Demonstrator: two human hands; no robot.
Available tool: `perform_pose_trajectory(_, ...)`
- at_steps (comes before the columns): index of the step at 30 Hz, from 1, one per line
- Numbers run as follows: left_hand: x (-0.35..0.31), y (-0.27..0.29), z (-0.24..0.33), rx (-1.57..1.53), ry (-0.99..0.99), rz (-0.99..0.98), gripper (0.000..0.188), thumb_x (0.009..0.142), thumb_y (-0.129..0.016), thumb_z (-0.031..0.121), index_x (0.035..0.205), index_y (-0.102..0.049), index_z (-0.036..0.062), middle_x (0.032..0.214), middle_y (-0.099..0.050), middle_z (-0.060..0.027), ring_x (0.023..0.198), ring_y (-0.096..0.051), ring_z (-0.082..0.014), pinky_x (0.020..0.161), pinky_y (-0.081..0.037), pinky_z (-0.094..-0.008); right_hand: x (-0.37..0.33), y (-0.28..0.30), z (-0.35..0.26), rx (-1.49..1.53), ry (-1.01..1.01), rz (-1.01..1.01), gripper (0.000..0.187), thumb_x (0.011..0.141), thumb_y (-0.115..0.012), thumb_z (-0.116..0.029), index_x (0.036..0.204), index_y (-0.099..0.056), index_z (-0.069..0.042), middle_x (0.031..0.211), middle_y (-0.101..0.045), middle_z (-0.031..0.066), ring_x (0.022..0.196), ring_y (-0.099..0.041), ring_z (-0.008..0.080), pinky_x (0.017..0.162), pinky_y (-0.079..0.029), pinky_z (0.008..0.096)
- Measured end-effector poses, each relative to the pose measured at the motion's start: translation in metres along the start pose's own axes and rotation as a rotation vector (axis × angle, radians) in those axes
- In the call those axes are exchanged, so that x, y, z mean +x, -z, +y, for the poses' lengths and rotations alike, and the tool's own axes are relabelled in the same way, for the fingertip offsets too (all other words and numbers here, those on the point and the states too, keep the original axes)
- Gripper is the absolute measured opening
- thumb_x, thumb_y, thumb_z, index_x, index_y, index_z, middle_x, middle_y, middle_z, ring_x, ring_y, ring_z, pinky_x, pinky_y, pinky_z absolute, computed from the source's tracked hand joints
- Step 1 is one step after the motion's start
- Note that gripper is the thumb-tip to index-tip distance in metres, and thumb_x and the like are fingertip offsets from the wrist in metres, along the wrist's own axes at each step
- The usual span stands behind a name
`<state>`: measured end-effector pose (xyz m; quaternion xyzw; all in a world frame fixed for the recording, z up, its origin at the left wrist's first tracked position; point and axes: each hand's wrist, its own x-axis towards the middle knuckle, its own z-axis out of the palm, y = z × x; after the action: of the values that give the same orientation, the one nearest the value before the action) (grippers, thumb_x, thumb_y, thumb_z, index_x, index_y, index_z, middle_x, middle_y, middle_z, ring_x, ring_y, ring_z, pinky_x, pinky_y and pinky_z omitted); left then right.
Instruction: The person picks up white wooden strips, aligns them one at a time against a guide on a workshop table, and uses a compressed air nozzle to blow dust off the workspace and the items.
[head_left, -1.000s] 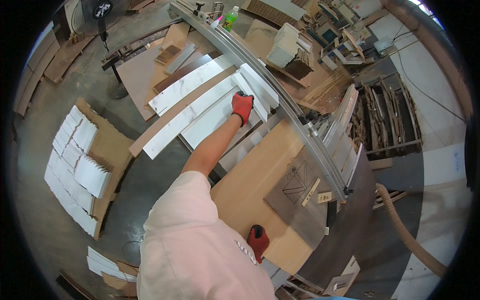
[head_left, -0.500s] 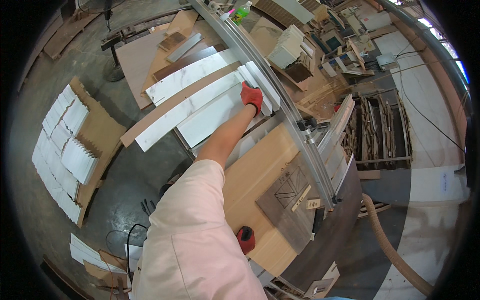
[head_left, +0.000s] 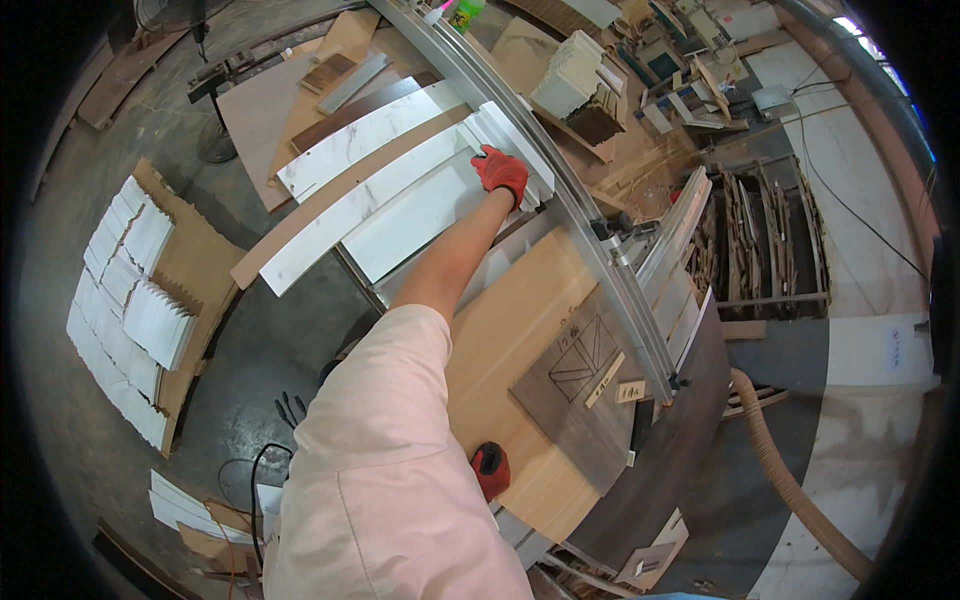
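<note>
My left arm reaches forward over a work table. The red-gloved left hand (head_left: 501,174) is closed, fingers bent over the edge of a white strip (head_left: 515,140) in a small group of narrow white strips. Beside it lies a wide white panel (head_left: 415,225), along with long curved white marbled boards (head_left: 350,215) and a curved brown board (head_left: 340,195). Close to my body, my right hand (head_left: 491,472), in a red and black glove, is a fist on a pale wooden board (head_left: 480,370). My sleeve hides its forearm, and what it may hold cannot be made out.
A long metal rail (head_left: 570,215) runs diagonally across the table. A grey-brown board with pencil lines (head_left: 560,390) lies on the pale board. Torn-edged white pieces (head_left: 120,290) are stacked at left. A ribbed hose (head_left: 790,475) bends along the right; scrap wood (head_left: 760,230) stands behind.
The view has shifted slightly. The narrow white strips beside my left hand sit closer together than before, and that hand has changed its finger pose. My right fist stays in place.
</note>
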<state>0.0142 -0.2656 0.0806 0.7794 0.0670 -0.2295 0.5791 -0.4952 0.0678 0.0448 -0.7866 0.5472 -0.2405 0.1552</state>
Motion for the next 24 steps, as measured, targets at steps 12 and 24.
perform_pose_trajectory(12, -0.006, 0.007, 0.0, 0.145, -0.03, -0.089, 0.113, 0.068, -0.073, 0.036, 0.155, -0.009, 0.0011, 0.144, -0.03, -0.0292, 0.132, -0.038, -0.0447, 0.107, -0.037, -0.0527, -0.012, -0.014, 0.022, 0.02, 0.085, 0.045, 0.03, 0.081, -0.073, -0.029, 0.099, -0.069, -0.006, 0.086, -0.068, 0.0142, 0.076, -0.066, 0.0327, 0.068, -0.052, 0.0425)
perform_pose_trajectory(24, -0.185, 0.087, -0.15, -0.345, -0.455, -0.433, 0.06, 0.088, -0.072, 0.008, 0.141, -0.045, 0.0137, 0.114, -0.052, -0.0067, 0.093, -0.057, -0.016, 0.062, -0.053, -0.0279, -0.016, -0.006, -0.002, -0.116, -0.012, 0.027, 0.031, 0.079, -0.076, -0.025, 0.103, -0.069, -0.009, 0.092, -0.068, 0.0127, 0.081, -0.065, 0.0332, 0.071, -0.052, 0.0442)
